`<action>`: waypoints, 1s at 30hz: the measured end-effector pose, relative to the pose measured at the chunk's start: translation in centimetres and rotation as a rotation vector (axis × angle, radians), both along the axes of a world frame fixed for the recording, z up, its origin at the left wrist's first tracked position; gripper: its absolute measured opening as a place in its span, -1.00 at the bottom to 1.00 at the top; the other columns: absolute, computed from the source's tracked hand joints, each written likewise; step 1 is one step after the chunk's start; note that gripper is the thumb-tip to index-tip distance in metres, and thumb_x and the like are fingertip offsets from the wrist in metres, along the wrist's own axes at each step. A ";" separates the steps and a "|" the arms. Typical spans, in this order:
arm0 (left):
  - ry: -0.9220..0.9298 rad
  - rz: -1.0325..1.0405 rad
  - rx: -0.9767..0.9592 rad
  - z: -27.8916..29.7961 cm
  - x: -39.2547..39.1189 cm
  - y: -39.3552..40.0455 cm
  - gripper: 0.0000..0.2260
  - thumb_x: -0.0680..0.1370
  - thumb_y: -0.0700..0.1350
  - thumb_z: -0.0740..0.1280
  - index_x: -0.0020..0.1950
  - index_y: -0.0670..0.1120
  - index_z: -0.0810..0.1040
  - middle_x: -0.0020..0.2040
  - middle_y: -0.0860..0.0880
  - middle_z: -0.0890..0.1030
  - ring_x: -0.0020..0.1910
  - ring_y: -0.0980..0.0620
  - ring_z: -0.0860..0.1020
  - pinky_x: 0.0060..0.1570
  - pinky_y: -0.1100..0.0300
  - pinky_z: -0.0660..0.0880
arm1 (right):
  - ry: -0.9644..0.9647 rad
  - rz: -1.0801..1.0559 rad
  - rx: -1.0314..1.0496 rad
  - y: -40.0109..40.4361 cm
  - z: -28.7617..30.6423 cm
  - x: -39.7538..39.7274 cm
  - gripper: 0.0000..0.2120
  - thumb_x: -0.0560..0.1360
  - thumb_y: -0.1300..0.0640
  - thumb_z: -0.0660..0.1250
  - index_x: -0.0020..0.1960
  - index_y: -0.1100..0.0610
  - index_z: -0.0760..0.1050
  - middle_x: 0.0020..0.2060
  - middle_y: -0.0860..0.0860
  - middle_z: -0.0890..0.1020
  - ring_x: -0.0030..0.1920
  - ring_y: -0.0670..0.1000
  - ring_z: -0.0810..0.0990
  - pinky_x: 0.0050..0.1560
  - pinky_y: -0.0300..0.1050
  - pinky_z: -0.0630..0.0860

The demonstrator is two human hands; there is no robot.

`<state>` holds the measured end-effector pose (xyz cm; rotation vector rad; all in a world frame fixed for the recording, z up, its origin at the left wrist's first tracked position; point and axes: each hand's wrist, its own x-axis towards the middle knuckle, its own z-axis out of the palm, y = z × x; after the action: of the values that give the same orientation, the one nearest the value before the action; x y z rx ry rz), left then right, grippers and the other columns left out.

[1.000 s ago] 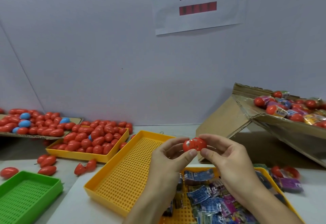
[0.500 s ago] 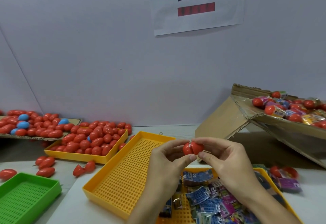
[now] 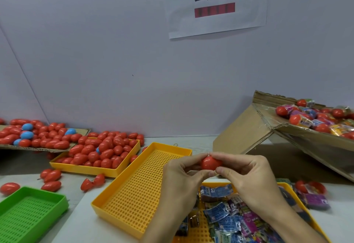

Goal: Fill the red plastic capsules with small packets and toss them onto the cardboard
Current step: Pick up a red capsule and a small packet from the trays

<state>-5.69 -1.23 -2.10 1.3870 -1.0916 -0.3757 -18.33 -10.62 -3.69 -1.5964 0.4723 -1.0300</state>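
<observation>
Red and shut, the capsule [image 3: 210, 163] sat pinched between both hands, left hand [image 3: 182, 177] and right hand [image 3: 247, 177] each curling thumb and fingers round it. Below it lay packets [image 3: 226, 216]; beyond it and left, cardboard [image 3: 80, 130] carrying finished capsules.

Capsule [image 3: 210, 163]: red, glossy, closed, held in the air above the trays. Packets [image 3: 223, 217]: small, blue and purple printed wrappers, heaped in a yellow tray at near right. Cardboard [image 3: 36, 148]: flat sheet at far left, covered with red capsules and a few blue.
</observation>
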 end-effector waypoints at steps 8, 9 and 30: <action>-0.182 0.056 0.007 -0.1 -0.1 -0.2 -0.46 0.39 -0.26 0.55 -0.13 0.46 0.61 -0.15 0.20 0.68 -0.10 0.11 0.65 -0.08 0.24 0.61 | 0.068 -0.085 -0.016 0.1 0.1 0.1 -0.61 0.41 0.42 0.46 -0.11 -0.09 0.73 -0.11 -0.13 0.75 0.00 -0.12 0.70 0.03 -0.26 0.63; -0.215 0.063 0.013 -0.1 -0.2 -0.3 -0.46 0.39 -0.25 0.55 -0.08 0.47 0.58 -0.13 0.18 0.67 -0.12 0.07 0.64 -0.07 0.19 0.61 | 0.081 -0.108 -0.032 0.1 0.1 0.1 -0.59 0.41 0.43 0.45 -0.13 -0.10 0.73 -0.13 -0.15 0.74 -0.02 -0.15 0.70 -0.01 -0.31 0.61; -0.773 0.159 0.019 -1.9 -0.4 -1.2 -0.83 0.48 -0.28 0.48 0.06 -0.15 0.70 -0.18 -0.05 0.55 -0.22 0.01 0.51 -0.25 0.07 0.50 | 0.291 -0.111 0.006 1.1 -0.4 1.2 -0.51 0.47 0.15 0.49 0.38 0.07 0.50 0.19 -0.11 0.64 0.13 -0.20 0.61 0.07 -0.43 0.54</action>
<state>-6.05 -2.48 -4.04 1.6711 -1.5765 0.3034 -17.11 -9.55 -4.05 -1.7393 0.7677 -0.8791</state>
